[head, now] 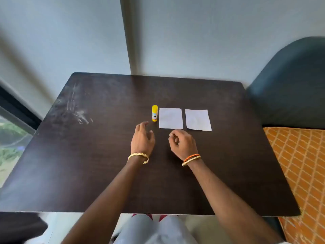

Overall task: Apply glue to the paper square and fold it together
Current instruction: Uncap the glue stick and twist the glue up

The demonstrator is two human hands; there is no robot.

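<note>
Dark wooden table (105, 173) against pale grey wall (193, 41), teal chair (290, 85) beside, window (10, 134) left.

The glue stick (155, 113) standing on the tabletop (105, 155) has a small label with dark letters, too blurred to read.

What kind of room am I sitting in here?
Probably a home or small office corner: a dark wooden table against a plain wall, a padded chair beside it and a window on the left.
</note>
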